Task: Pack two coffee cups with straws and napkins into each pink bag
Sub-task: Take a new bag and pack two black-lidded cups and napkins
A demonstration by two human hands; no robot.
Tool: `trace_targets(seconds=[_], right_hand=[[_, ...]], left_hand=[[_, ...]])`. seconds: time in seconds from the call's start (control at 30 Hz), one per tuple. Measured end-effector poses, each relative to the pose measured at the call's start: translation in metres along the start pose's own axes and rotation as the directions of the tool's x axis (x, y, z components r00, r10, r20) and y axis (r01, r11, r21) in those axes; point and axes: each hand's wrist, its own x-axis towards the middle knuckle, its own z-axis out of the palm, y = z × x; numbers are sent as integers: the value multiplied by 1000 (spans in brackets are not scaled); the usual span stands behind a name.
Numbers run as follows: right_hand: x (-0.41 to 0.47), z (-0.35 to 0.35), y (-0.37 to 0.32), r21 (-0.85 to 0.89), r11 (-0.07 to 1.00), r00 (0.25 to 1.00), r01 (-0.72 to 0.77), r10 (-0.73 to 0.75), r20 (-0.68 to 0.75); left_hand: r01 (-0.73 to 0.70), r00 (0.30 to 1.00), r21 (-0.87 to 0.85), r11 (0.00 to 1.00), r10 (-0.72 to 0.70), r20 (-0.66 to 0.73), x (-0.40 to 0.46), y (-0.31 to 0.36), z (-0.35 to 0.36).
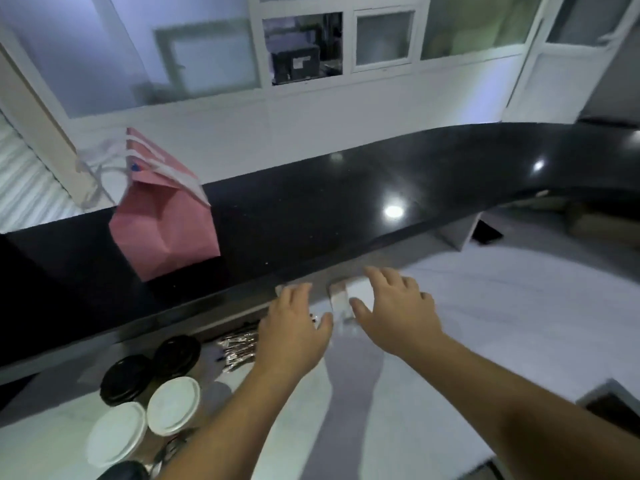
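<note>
A pink bag [166, 220] with white handles stands on the raised black counter [346, 202] at the left. On the lower white counter [485, 323], both my hands reach over a stack of white napkins [349, 296] under the black ledge. My right hand [394, 303] hovers with spread fingers on top of the stack. My left hand [298, 320] is beside it, fingers extended. Wrapped straws [239, 348] lie in a pile left of my left wrist. Several coffee cups stand at the lower left, two with black lids [152, 368] and two with white lids [145, 420].
A white wall with windows rises behind the black counter. A dark opening [616, 407] sits in the white counter at the lower right. Another dark lid [124, 471] shows at the bottom edge.
</note>
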Motion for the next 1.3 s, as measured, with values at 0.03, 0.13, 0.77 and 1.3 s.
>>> trace_targets(seconds=[0.03,0.13,0.77,1.3], right_hand=[[-12,-3,20,-13,999,999,-34,34,-8],[-51,-16,86,-39,990,991,-133,133,-25],[-435,-154,442,123,677,640,-725,729,-241],[-646,-229,653,415,237,97,-878,939,-331]], left_hand=[[-56,998,33,998,54,39,-3,16,10],[-188,977,97,977,176,120,-19,71,39],[-759,614,-19,651,725,313,-296,471,191],[-922,98,-312,230,917,386,-447,744,324]])
